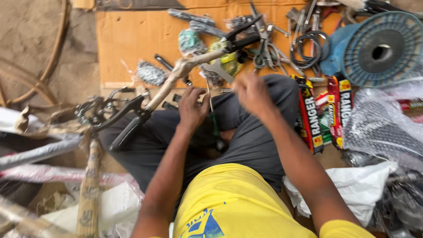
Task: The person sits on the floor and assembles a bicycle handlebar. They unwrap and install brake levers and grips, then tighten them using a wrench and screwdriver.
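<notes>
Left hand: the left hand (191, 108) sits over the lap, fingers curled down around a thin metal rod with a green grip (213, 115); whether it clamps the rod or only steadies it, I cannot tell.
Right hand: the right hand (252, 93) hovers just beside the left, blurred, fingers loosely bent; I cannot tell if it grips anything.
Hands together: near each other but apart, both above the dark grey trousers (246, 132).
Handlebar: a paper-wrapped bicycle handlebar (176, 77) slants across the lap from lower left to upper right, its middle just above the left hand, with black brake levers (128, 117) at the near end and another black lever (240, 37) at the far end.
Handling: the bar looks stiff and fairly heavy, and the wrapping may slide; the bare stretch between the levers seems the safest place to hold. The thin rod looks light and rigid, best taken by its green grip.
Cardboard sheet: a flat brown cardboard sheet (132, 39) lies on the floor ahead; loose tools, pliers and a coil of black cable (310, 48) crowd its right edge.
Spool: a large blue plastic spool (381, 48) lies beyond the cardboard's right corner.
Packets: red and black printed packets (310, 117) lie beside the right knee.
Frame parts: wrapped bicycle tubes (88, 189) lie at the left.
</notes>
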